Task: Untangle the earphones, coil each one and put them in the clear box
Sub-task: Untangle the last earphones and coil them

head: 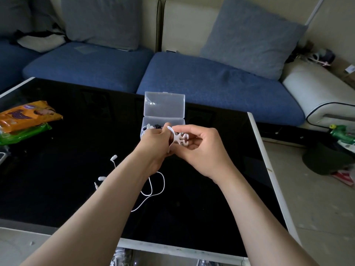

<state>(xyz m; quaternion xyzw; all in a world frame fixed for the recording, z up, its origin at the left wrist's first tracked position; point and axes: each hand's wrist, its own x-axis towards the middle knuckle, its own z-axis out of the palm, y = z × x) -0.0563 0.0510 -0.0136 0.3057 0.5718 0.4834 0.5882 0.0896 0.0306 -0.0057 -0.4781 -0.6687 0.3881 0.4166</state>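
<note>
Two hands [154, 142] [204, 150] on white winder [180, 140]

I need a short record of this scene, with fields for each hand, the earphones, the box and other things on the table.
left hand: pinches one end of the white cord winder
right hand: holds its other end
white earphones: loose on the black table, cable running under the left wrist
clear box: open, lid upright, just behind the hands; white and dark items inside
other: orange packet and green packet near the table's left edge
</note>
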